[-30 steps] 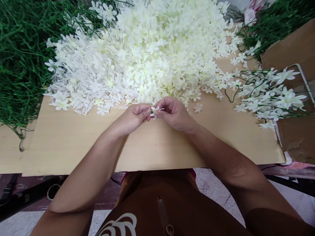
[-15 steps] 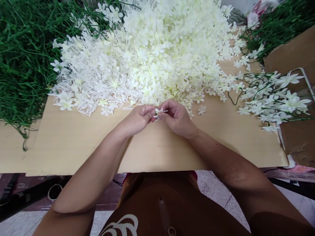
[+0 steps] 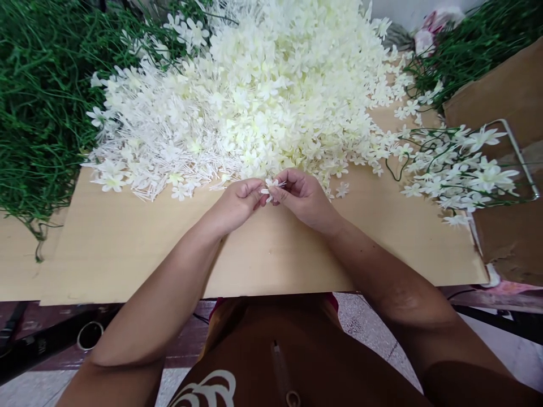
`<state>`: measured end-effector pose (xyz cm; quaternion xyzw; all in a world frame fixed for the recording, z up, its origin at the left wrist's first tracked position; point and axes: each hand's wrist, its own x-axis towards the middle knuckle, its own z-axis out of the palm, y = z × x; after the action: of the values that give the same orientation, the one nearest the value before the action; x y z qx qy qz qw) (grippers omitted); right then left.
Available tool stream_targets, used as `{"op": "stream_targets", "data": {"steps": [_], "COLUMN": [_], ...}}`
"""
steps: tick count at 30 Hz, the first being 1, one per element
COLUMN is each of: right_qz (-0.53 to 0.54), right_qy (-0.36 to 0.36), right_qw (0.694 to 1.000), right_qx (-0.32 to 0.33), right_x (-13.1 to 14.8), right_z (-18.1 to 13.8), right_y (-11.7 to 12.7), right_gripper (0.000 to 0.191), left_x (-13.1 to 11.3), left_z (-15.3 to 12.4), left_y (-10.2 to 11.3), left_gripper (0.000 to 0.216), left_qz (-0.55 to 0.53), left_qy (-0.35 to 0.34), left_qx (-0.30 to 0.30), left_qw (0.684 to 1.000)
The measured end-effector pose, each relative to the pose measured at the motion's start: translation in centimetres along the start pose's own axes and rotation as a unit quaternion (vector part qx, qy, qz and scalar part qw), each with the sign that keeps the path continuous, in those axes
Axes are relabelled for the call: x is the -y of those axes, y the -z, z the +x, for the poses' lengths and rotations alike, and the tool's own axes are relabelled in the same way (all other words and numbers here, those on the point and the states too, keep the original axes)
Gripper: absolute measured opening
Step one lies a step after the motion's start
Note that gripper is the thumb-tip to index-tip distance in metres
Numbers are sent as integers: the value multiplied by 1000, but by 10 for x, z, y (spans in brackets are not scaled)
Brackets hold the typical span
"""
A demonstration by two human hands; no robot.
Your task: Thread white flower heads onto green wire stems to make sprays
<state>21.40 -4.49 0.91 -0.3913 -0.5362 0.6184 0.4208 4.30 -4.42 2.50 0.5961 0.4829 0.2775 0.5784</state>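
Observation:
A small white artificial flower [image 3: 271, 185] is pinched between my two hands, just in front of the big flower pile. My left hand [image 3: 244, 204] has its thumb and fingers closed on it from the left. From the other side, my right hand [image 3: 304, 199] pinches it too, and a thin pale stem sticks out near its fingers. The fingers partly cover the flower. Behind them spreads a large heap of loose white and cream artificial flowers [image 3: 271, 107], with many thin white stems on its left part. One loose flower [image 3: 341, 190] lies right of my right hand.
Green plastic stems [image 3: 42, 113] are heaped at the left, with more green stems [image 3: 487, 45] at the back right. Finished-looking white flower sprays [image 3: 470, 169] lie on the right, by a cardboard box [image 3: 509, 237] and a white wire frame [image 3: 521, 152]. Everything rests on a tan board [image 3: 271, 265].
My hands stay together at nearly the same spot. The flower between my fingers has turned slightly, showing more of its petals. The view has shifted a little, so the right-side things appear farther left.

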Motion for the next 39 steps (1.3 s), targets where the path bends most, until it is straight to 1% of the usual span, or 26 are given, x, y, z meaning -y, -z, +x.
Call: {"op": "stream_targets", "data": {"steps": [4, 11, 16, 19, 22, 26, 30, 39], "right_qz": [40, 111, 143, 152, 157, 150, 152, 143], "right_qy": [-7, -53, -83, -93, -94, -89, -91, -86], "right_qw": [999, 992, 986, 984, 983, 984, 983, 986], "right_qx": [18, 4, 10, 16, 28, 43, 51, 28], "right_x": [2, -1, -2, -2, -1, -3, -3, -5], "right_z": [1, 6, 7, 7, 7, 8, 8, 8], "right_y": [2, 4, 9, 11, 12, 14, 16, 13], "right_gripper": [41, 30, 35, 39, 42, 42, 41, 42], "left_x": [0, 3, 2, 1, 1, 3, 4, 5], "left_z": [2, 3, 3, 4, 4, 5, 5, 6], "left_y": [1, 1, 0, 1, 2, 3, 4, 2], "left_gripper": [33, 42, 49, 51, 47, 43, 43, 46], "left_qz": [5, 10, 2, -7, -6, -9, -12, -9], "left_qy": [-14, -38, -64, -63, -66, -73, -78, -84], "left_qx": [7, 18, 25, 35, 44, 49, 49, 46], "left_qw": [1000, 999, 998, 997, 997, 996, 996, 995]}}
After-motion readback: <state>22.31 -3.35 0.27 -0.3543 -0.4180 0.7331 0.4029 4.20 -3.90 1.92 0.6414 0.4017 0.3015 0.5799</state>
